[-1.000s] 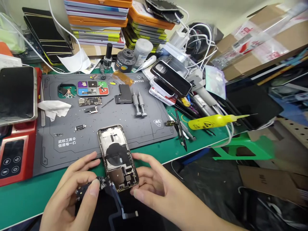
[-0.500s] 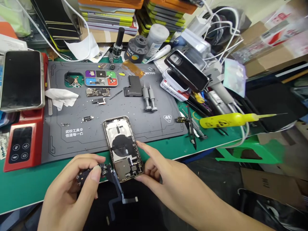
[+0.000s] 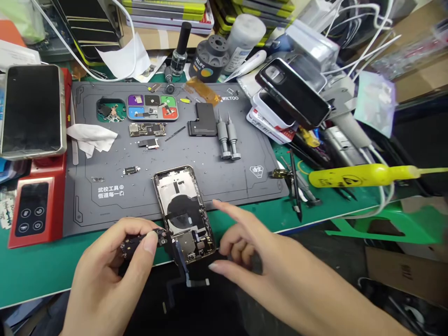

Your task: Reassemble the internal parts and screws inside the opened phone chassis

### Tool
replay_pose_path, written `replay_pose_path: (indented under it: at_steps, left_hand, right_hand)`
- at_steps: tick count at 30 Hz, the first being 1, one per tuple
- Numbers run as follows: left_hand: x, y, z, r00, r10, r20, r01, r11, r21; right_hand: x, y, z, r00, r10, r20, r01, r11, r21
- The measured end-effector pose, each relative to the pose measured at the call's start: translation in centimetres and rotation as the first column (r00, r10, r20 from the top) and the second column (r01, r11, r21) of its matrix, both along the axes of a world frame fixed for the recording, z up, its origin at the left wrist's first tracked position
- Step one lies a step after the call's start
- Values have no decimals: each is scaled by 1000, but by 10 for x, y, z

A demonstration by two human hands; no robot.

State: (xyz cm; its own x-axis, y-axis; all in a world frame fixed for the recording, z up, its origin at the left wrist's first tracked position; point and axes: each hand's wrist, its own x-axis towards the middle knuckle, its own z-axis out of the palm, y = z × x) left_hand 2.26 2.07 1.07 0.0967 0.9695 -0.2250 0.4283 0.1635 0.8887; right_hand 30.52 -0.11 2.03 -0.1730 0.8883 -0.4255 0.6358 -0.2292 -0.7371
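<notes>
An opened phone housing (image 3: 182, 210) lies at the front edge of the grey work mat (image 3: 210, 177), its insides facing up. My left hand (image 3: 115, 270) is closed, pinching a small black module (image 3: 135, 242) with a flex cable (image 3: 182, 273) that hangs down past the housing's lower end. My right hand (image 3: 252, 252) hovers just right of the housing, its forefinger stretched out and thumb apart, holding nothing that I can see.
On the mat lie a colourful parts tray (image 3: 152, 106), a logic board (image 3: 147, 129), two grey screwdriver handles (image 3: 228, 137) and a tissue (image 3: 91, 137). A red heater (image 3: 33, 205) carries a phone (image 3: 33, 109) at left. Tweezers (image 3: 296, 186), yellow bottle (image 3: 364, 176) and stacked phones (image 3: 294, 98) crowd the right.
The view has shifted down and closer. My right hand has drawn away from the housing's right edge and its forefinger now sticks out. My left hand still pinches the module.
</notes>
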Motion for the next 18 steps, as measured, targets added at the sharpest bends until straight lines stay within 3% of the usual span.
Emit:
replay_pose_path:
  at_steps: [2, 4, 7, 10, 18]
  left_hand:
    - [1, 0, 1, 1000, 27, -5, -27, 1000, -9]
    - [2, -1, 1, 999, 31, -11, -31, 999, -15]
    - [4, -2, 1, 1000, -29, -13, 29, 1000, 11]
    - [4, -2, 0, 996, -84, 11, 84, 996, 37]
    - [7, -5, -3, 996, -94, 7, 93, 991, 94]
  right_hand:
    - [1, 7, 11, 995, -87, -44, 92, 990, 107]
    - [-4, 15, 22, 993, -84, -86, 104, 963, 250]
    - [-19, 26, 28, 983, 144, -112, -90, 917, 388]
    - [-36, 34, 23, 952, 280, -121, -206, 883, 422]
    - [-46, 33, 11, 971, 200, -131, -121, 882, 455]
